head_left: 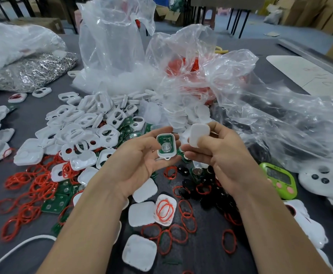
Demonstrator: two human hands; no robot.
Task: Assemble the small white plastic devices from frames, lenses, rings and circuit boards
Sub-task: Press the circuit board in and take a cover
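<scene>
Left hand point(140, 157) around board-fitted frame point(166, 147), beside right hand's point(217, 153) white cover point(198, 137).

Grey table point(29, 123), cardboard boxes point(308, 12), seemingly blue floor point(260, 18)

White frame point(166, 146) with green board, face-up

A: Fig. 1: what is worn on the hands?
B: Nothing; left hand point(140, 161) and right hand point(221, 155) are bare.
A: Above the wrists?
B: Left forearm point(86, 224) and right forearm point(276, 224), bare to the lower edge.
</scene>
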